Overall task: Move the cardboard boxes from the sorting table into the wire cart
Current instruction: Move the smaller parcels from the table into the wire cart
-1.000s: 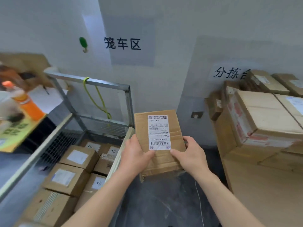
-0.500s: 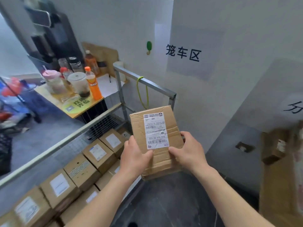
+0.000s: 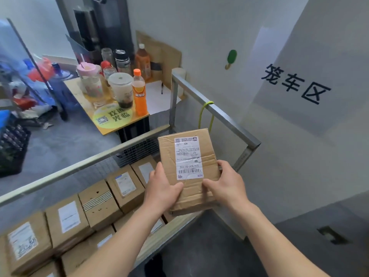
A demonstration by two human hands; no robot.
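Both hands grasp the cardboard box (image 3: 187,170): left hand (image 3: 161,188) curled round its left edge with the thumb on top, right hand (image 3: 227,184) the same on the right edge. The white shipping label (image 3: 188,157) faces up. The box is in the air over the right end of the wire cart (image 3: 219,114), touching nothing else. Below and to the left, the packed boxes (image 3: 99,202) lie flat in close rows, labels up; my forearms hide the nearest ones. The cart's grey top rail runs behind the box, with a yellow-green cord (image 3: 203,110) looped over it and the corner post just right of my right hand. Beyond the mesh stands a small yellow worktop (image 3: 108,129) carrying an orange soda bottle (image 3: 139,92), a lidded cup (image 3: 121,90), a pink-lidded cup (image 3: 88,80) and a brown tea bottle (image 3: 142,60). There is a green hook (image 3: 231,57) on the wall, with black painted characters (image 3: 295,84) to its right, and a black crate (image 3: 12,148) on the floor far left. Against a second ago, my view has swung left: the sorting table and its stacked cartons have gone from sight, the worktop and more of the cart have come in, and my grasp on the box is unchanged.
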